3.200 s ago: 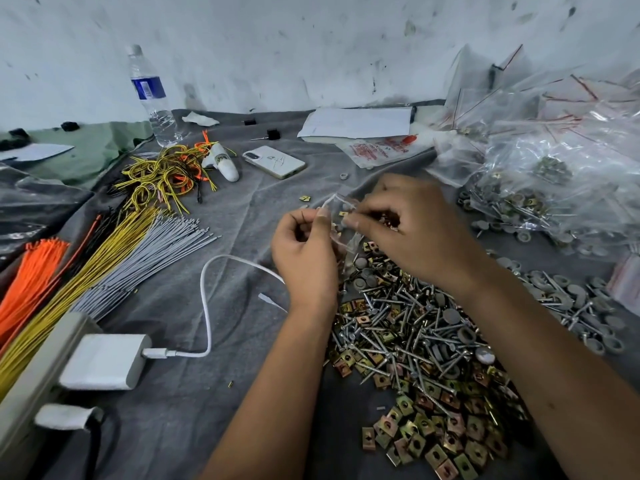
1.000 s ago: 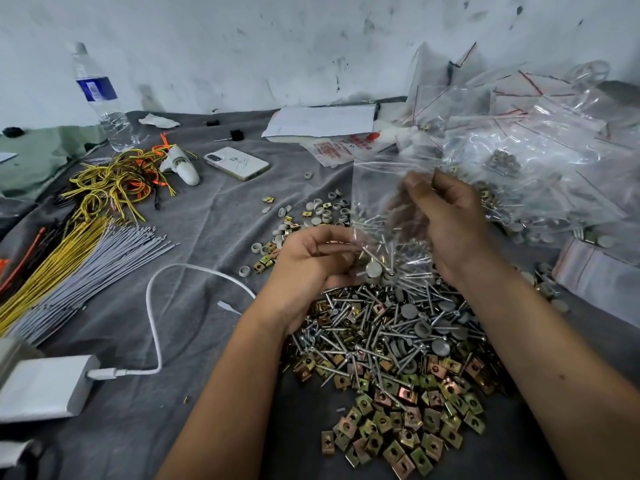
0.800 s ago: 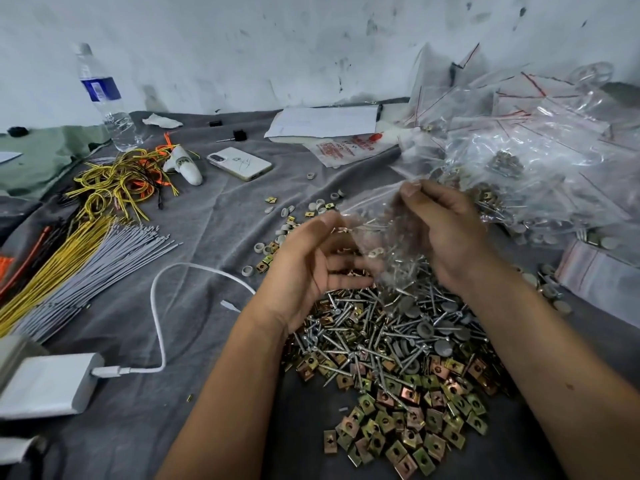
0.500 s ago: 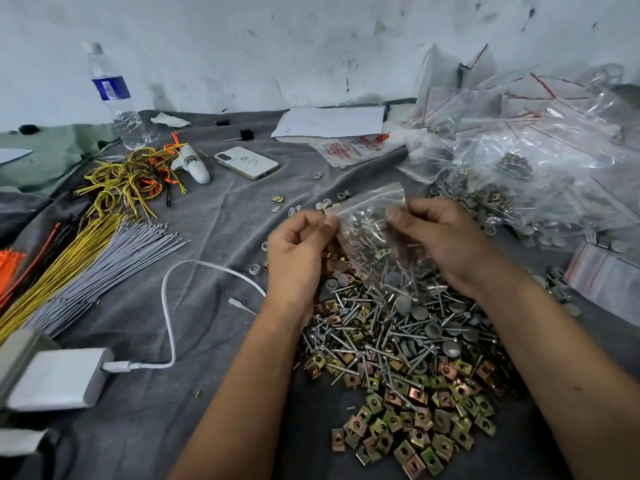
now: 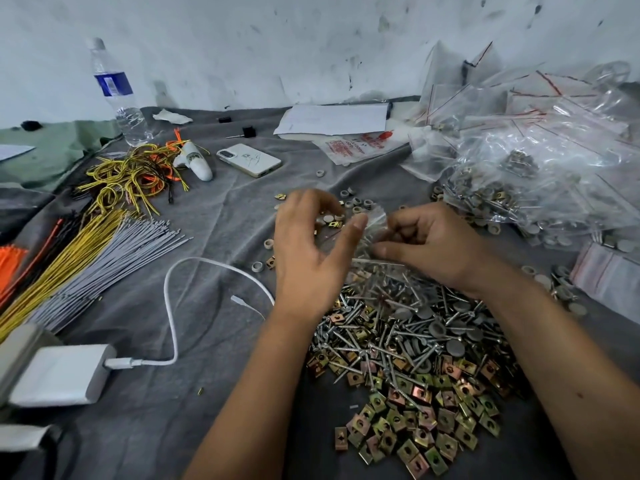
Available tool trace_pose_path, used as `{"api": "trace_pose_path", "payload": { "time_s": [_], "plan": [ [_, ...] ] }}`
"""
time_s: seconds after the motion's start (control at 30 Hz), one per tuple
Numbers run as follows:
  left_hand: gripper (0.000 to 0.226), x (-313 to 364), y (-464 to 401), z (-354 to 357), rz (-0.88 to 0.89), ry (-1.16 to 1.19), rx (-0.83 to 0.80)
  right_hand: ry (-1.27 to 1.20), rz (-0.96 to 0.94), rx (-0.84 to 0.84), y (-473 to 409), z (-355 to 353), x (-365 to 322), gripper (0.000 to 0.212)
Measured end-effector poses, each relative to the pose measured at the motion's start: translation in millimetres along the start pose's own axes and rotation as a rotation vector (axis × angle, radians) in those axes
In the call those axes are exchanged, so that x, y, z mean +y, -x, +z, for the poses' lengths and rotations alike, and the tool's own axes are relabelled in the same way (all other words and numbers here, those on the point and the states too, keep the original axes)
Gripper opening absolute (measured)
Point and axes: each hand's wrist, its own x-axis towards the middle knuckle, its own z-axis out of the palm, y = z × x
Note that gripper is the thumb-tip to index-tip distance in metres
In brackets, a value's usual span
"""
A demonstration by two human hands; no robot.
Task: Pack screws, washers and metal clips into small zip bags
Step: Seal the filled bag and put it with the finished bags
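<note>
A small clear zip bag point(image 5: 372, 233) holding screws sits between my two hands above the pile. My left hand point(image 5: 311, 251) pinches its left top edge with the thumb. My right hand point(image 5: 433, 247) holds its right side with curled fingers. Below them lies a heap of long screws point(image 5: 391, 327) mixed with grey washers point(image 5: 453, 348). Brass-coloured metal clips point(image 5: 419, 431) spread out at the near end. More grey washers point(image 5: 356, 202) and a few clips lie scattered just beyond my hands.
Filled and unfilled zip bags point(image 5: 540, 161) pile up at the right. A phone point(image 5: 248, 159), a water bottle point(image 5: 119, 95) and papers point(image 5: 336, 119) lie at the back. Cable ties point(image 5: 86, 258) fan out on the left, with a white charger point(image 5: 62, 374) and cable point(image 5: 173, 306) near them.
The bag was held up and open over the pile, then lowered. Both hands have come together along its top edge, and the view has shifted slightly.
</note>
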Motion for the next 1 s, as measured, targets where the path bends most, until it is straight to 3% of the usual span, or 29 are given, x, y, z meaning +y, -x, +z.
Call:
{"api": "trace_pose_path", "payload": {
  "time_s": [0.13, 0.5, 0.8, 1.0],
  "plan": [
    [0.025, -2.1, -3.0, -2.1, 0.115, -0.055, -0.014, 0.015, -0.005, -0.007, -0.3, -1.1, 0.7, 0.036],
    [0.024, -1.2, -3.0, 0.4, 0.180, 0.010, -0.045, 0.044, -0.004, -0.011, 0.9, 2.7, -4.5, 0.038],
    [0.012, 2.2, -2.2, 1.3, 0.015, 0.190, -0.114, 0.090, -0.025, -0.017, 2.3, 2.8, -6.8, 0.031],
    [0.013, -2.7, -2.9, 2.6, -0.191, 0.385, -0.043, 0.073, -0.048, 0.012, 1.9, 0.2, -7.0, 0.015]
  ]
}}
